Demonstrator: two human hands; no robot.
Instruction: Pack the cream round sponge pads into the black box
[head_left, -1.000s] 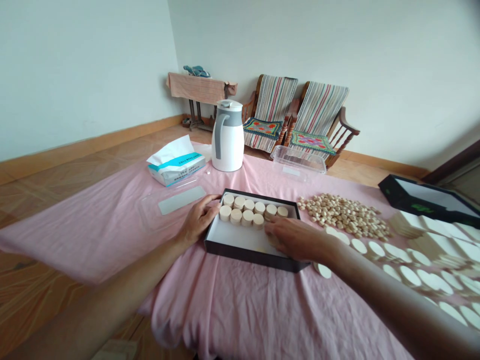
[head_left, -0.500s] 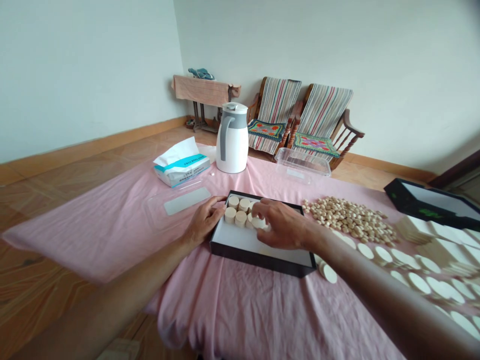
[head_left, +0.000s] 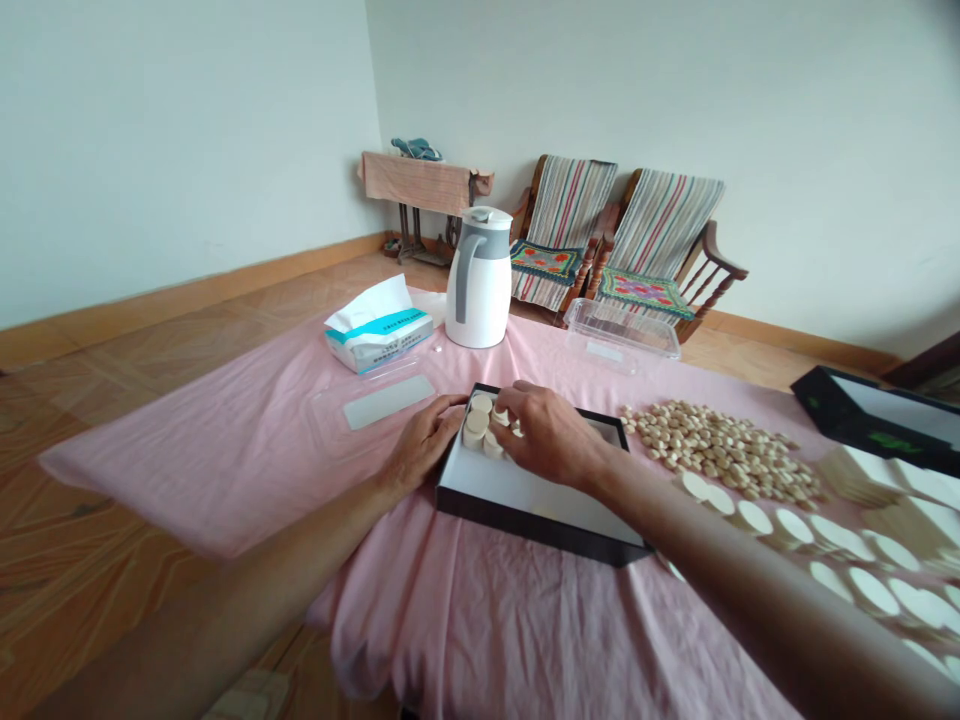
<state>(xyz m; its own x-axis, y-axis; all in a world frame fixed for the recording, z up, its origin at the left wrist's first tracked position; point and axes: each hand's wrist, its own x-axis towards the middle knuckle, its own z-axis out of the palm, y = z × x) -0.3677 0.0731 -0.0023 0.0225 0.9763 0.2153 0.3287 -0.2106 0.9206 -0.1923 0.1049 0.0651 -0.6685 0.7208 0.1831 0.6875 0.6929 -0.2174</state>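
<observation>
Unreadably blurred print [head_left: 403, 322] marks the tissue pack [head_left: 375, 348]; left hand [head_left: 424, 447] touches the box [head_left: 525, 525], right hand [head_left: 553, 437] covers discs [head_left: 477, 424], both grips indiscernible.

Tray [head_left: 484, 482] black outside, white inside. Wooden discs [head_left: 475, 430] cream. Tablecloth [head_left: 247, 440] pink. Jug [head_left: 491, 290] white, handle grey. Chair covers [head_left: 679, 220] striped grey, red. Far-right box [head_left: 840, 421] black, blurred markings [head_left: 892, 441] apparently green.
</observation>
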